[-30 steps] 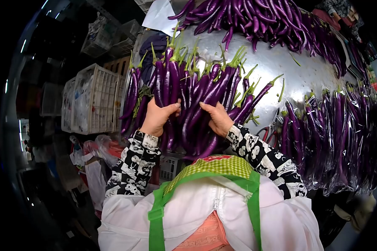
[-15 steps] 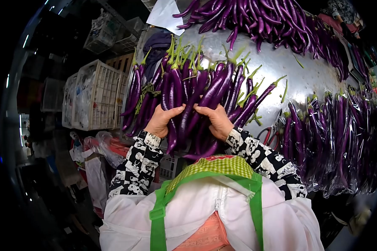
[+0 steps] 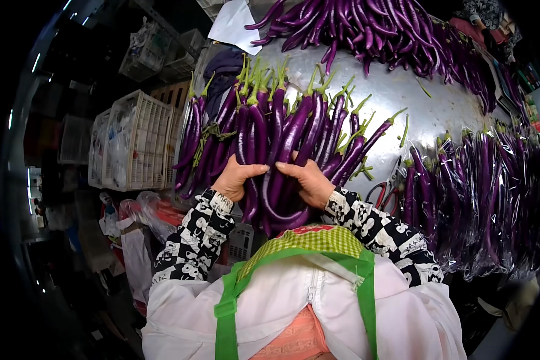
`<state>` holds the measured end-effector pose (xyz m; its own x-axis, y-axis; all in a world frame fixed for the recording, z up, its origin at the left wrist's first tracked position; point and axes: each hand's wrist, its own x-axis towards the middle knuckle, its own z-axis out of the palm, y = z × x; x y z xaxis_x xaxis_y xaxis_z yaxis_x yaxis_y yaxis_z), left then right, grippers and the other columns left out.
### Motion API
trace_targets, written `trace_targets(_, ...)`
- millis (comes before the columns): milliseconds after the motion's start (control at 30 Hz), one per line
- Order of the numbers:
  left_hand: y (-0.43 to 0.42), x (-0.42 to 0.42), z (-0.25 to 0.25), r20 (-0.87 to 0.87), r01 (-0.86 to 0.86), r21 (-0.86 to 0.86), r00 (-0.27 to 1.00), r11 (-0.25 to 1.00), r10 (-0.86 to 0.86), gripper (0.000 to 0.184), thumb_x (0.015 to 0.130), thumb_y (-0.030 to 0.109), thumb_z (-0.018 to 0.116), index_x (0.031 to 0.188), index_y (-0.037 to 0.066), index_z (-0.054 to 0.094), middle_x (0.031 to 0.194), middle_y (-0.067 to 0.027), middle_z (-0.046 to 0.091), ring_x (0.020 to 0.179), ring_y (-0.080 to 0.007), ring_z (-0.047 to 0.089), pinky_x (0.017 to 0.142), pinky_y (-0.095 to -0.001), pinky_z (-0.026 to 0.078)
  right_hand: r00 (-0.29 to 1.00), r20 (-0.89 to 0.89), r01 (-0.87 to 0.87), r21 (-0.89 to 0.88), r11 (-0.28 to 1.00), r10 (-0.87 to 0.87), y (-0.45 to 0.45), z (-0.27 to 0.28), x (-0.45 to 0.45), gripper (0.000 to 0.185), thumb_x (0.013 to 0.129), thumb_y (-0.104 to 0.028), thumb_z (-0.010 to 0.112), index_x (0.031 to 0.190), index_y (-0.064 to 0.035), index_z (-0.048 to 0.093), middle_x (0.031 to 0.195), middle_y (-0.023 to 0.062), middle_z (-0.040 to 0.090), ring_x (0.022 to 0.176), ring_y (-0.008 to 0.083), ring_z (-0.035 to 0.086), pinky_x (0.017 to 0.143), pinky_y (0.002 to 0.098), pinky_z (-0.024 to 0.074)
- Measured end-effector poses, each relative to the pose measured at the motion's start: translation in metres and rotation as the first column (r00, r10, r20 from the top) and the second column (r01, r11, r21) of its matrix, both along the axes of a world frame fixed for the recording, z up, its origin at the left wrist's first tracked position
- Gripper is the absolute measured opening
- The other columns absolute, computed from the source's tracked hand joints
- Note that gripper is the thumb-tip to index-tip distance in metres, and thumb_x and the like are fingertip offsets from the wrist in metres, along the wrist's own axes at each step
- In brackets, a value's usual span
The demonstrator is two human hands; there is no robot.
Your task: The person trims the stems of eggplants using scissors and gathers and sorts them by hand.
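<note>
Long purple eggplants (image 3: 292, 135) with green stems lie side by side at the near edge of a metal table, stems pointing away from me. My left hand (image 3: 239, 177) is wrapped around the left side of a bunch, its thumb across the front. From the right, my right hand (image 3: 309, 180) grips the same bunch, and the two thumb tips nearly meet. The fingers beneath the eggplants are hidden. One curved eggplant (image 3: 276, 210) bends to the right below my hands. More loose eggplants (image 3: 192, 138) lie to the left, some tied with green strips.
A large heap of eggplants (image 3: 366, 30) covers the table's far side. Plastic-bagged eggplants (image 3: 480, 198) lie at right, with red-handled scissors (image 3: 383, 197) beside them. White crates (image 3: 141, 141) stand left of the metal table (image 3: 396, 90). A white sheet (image 3: 237, 27) and dark cloth (image 3: 223, 69) lie at the back left.
The eggplants between my hands have shifted and sit closer together. The curved one now bends lower and to the right. Both hands keep their hold with little movement.
</note>
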<state>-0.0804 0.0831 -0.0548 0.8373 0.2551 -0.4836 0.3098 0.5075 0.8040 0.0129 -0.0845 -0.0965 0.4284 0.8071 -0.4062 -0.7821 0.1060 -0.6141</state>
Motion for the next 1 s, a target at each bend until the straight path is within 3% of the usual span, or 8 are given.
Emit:
trace_targets(300,0.022,-0.001,0.019,0.002,0.248,0.131,0.968,0.96,-0.251,0.057,0.075,0.0,0.073,0.128,0.0,0.053,0.116,-0.0085,0.065,0.108,-0.019,0.061,0.098,-0.0347,0.046,0.981,0.146,-0.132,0.026,0.991,0.127,0.0,0.004,0.004,0.036,0.079,-0.002,0.072,0.113,0.0018,0.062,0.107,0.0076,0.067,0.094,0.017,0.063,0.086,0.0302,0.05)
trace_targets(367,0.025,0.008,0.013,-0.018,0.203,-0.033,0.979,0.979,-0.204,0.048,0.083,0.007,0.071,0.128,0.001,0.053,0.117,-0.0087,0.064,0.108,-0.0175,0.06,0.097,-0.0344,0.047,0.966,0.194,-0.164,-0.038,0.986,0.169,0.006,0.004,0.004,0.036,0.079,-0.003,0.073,0.114,0.002,0.062,0.107,0.0085,0.067,0.092,0.0171,0.064,0.083,0.0298,0.0514)
trace_targets(500,0.019,0.024,0.003,-0.066,0.244,0.17,0.97,0.955,-0.236,0.055,0.087,0.02,0.073,0.133,0.005,0.046,0.122,-0.0059,0.06,0.112,-0.0161,0.056,0.097,-0.0334,0.045,0.999,-0.031,-0.02,-0.206,0.978,0.014,0.015,0.018,0.003,0.024,0.08,0.001,0.063,0.104,0.0008,0.063,0.102,0.0068,0.066,0.092,0.0179,0.063,0.081,0.0326,0.05)
trace_targets(700,0.014,0.031,0.008,-0.058,0.304,0.075,0.952,0.95,-0.3,0.066,0.081,0.012,0.077,0.136,0.005,0.042,0.123,-0.0058,0.059,0.113,-0.0162,0.055,0.101,-0.0336,0.043,0.958,-0.284,0.045,-0.012,0.999,-0.047,0.015,0.002,0.008,0.028,0.072,0.006,0.051,0.098,0.0005,0.061,0.091,0.0102,0.065,0.081,0.0181,0.063,0.074,0.0328,0.0518)
trace_targets(767,0.024,0.028,0.006,-0.087,0.414,0.021,0.907,0.91,-0.411,0.066,0.078,0.006,0.078,0.135,0.005,0.043,0.122,-0.0058,0.059,0.112,-0.0164,0.056,0.101,-0.033,0.043,1.0,0.01,-0.003,-0.134,0.991,0.004,0.016,0.006,0.007,0.044,0.07,0.007,0.053,0.113,-0.0002,0.052,0.101,0.0115,0.063,0.086,0.0192,0.062,0.078,0.0322,0.0505)
trace_targets(833,0.028,0.023,0.001,-0.084,0.431,0.035,0.9,0.902,-0.427,0.065,0.077,0.002,0.076,0.134,0.005,0.045,0.122,-0.0058,0.06,0.112,-0.0167,0.057,0.1,-0.032,0.044,0.995,0.032,-0.09,-0.133,0.987,0.095,0.012,0.021,0.013,0.058,0.072,0.006,0.058,0.126,-0.002,0.041,0.112,0.0128,0.059,0.094,0.0206,0.059,0.084,0.0313,0.0485)
trace_targets(933,0.036,0.019,-0.006,0.052,0.411,-0.199,0.911,0.89,-0.409,0.07,0.078,0.014,0.074,0.139,0.006,0.04,0.129,-0.0086,0.057,0.12,-0.0201,0.054,0.105,-0.0357,0.039,0.929,0.277,-0.236,-0.064,0.97,0.245,0.008,0.028,0.017,0.075,0.077,-0.006,0.065,0.136,0.0125,0.022,0.118,0.0188,0.052,0.107,0.0243,0.053,0.091,0.0308,0.0454)
trace_targets(1000,0.04,0.02,-0.012,0.05,0.399,-0.172,0.917,0.901,-0.396,0.073,0.078,0.017,0.074,0.141,0.006,0.038,0.131,-0.0093,0.055,0.123,-0.0211,0.052,0.107,-0.0372,0.037,0.751,0.506,-0.221,-0.413,0.883,0.425,0.022,0.026,0.008,0.087,0.085,-0.014,0.066,0.138,0.0207,0.007,0.122,0.0297,0.053,0.11,0.0305,0.057,0.091,0.0312,0.0474)
